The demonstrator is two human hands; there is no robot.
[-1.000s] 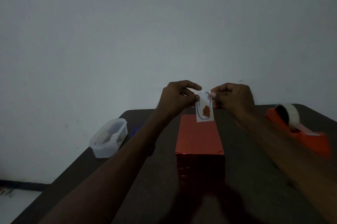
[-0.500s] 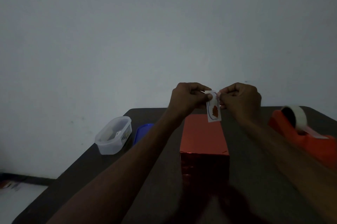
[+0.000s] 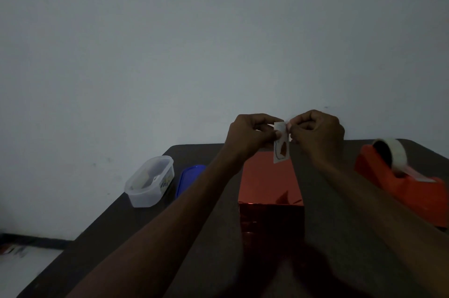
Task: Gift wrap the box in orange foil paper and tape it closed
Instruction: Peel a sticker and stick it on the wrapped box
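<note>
The box (image 3: 268, 183), wrapped in shiny orange foil, stands on the dark table (image 3: 136, 229) in front of me, between my forearms. Above its far end I hold a small white sticker slip (image 3: 281, 148) with an orange-red picture on it. My left hand (image 3: 250, 136) pinches its top left edge and my right hand (image 3: 318, 132) pinches its top right edge. The slip hangs down from my fingertips, apart from the box.
An orange tape dispenser (image 3: 401, 181) with a roll of clear tape sits at the right. A clear plastic container (image 3: 150, 181) stands at the left, its blue lid (image 3: 188, 178) lying beside it. The table's left edge drops to the floor.
Both hands with the slip have stayed above the box's far end, fingers working at its top edge. The view has shifted slightly.
</note>
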